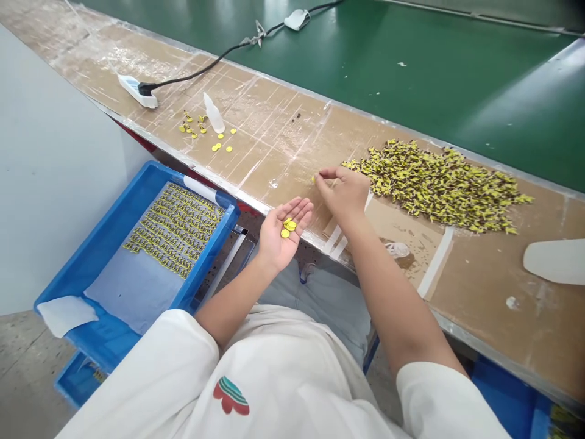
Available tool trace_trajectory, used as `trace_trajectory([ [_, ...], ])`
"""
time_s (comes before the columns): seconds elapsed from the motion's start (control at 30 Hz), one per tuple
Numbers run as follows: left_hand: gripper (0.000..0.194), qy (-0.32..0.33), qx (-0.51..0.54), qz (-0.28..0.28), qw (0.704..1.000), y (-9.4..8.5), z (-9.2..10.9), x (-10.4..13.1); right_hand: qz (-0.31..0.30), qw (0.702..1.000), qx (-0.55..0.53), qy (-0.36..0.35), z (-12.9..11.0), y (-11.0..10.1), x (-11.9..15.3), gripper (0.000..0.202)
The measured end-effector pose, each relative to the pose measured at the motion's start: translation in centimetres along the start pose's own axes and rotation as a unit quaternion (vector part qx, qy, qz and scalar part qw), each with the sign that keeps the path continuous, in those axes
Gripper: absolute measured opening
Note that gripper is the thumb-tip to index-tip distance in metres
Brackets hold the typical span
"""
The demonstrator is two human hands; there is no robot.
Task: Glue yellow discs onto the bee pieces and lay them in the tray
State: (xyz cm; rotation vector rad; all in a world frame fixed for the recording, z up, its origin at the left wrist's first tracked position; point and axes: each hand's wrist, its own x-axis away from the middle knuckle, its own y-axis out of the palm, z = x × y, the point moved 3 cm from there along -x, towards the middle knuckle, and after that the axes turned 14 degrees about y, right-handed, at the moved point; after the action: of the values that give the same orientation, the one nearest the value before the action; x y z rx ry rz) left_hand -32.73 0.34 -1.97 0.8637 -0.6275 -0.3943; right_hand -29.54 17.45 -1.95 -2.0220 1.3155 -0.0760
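Observation:
My left hand (282,235) is palm up with its fingers stretched out, cradling several small round yellow discs (287,227). Just above the cardboard-covered bench, my right hand (342,189) pinches a yellow disc (313,179) between thumb and fingertip, its rim barely showing. Close beyond that hand spreads a large heap of small yellow-and-dark pieces (439,183). Further left on the bench, loose yellow discs (229,149) and a few yellow pieces with dark parts (194,135) lie around a white dropper bottle (214,114).
At left, a blue tray (50,299) holds rows of yellow-and-dark pieces (178,225) on a pale sheet. A power strip (137,91) with a black cable (196,72) lies on the bench (283,131). Behind runs a green surface (411,79); a white object (555,261) is at right.

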Motion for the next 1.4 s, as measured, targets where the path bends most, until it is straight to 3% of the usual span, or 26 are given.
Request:
trace_trajectory([
  [0.13, 0.028, -0.001, 0.022, -0.001, 1.000, -0.4, 0.5, -0.2, -0.029, 0.995, 0.090, -0.013, 1.6, 2.3, -0.7, 0.018],
  [0.27, 0.028, 0.002, 0.031, -0.007, 0.999, -0.5, 0.6, -0.4, -0.021, 0.994, 0.104, -0.011, 2.1, 2.8, -0.7, 0.021],
  [0.77, 0.026, -0.003, 0.017, -0.011, 1.000, -0.2, 0.8, -0.5, -0.026, 0.996, 0.084, 0.015, 2.5, 2.6, -0.3, 0.024],
  [1.0, 0.026, 0.005, 0.019, -0.013, 1.000, -0.2, 0.7, -0.7, 0.045, 0.994, 0.086, -0.040, 0.6, 0.9, 0.1, 0.031],
  [1.13, 0.028, 0.019, 0.020, -0.011, 1.000, -0.1, 0.5, -0.7, 0.027, 0.999, 0.036, -0.016, -2.0, -2.0, 3.2, 0.034],
  [1.27, 0.033, 0.044, 0.002, 0.002, 0.999, 0.2, 0.0, -0.4, -0.101, 0.991, -0.057, 0.061, -3.8, -4.4, 8.3, 0.030],
  [1.4, 0.036, 0.062, -0.007, 0.009, 0.998, 0.7, -0.9, 0.3, -0.179, 0.970, -0.090, 0.139, -3.5, -4.8, 12.0, 0.024],
])
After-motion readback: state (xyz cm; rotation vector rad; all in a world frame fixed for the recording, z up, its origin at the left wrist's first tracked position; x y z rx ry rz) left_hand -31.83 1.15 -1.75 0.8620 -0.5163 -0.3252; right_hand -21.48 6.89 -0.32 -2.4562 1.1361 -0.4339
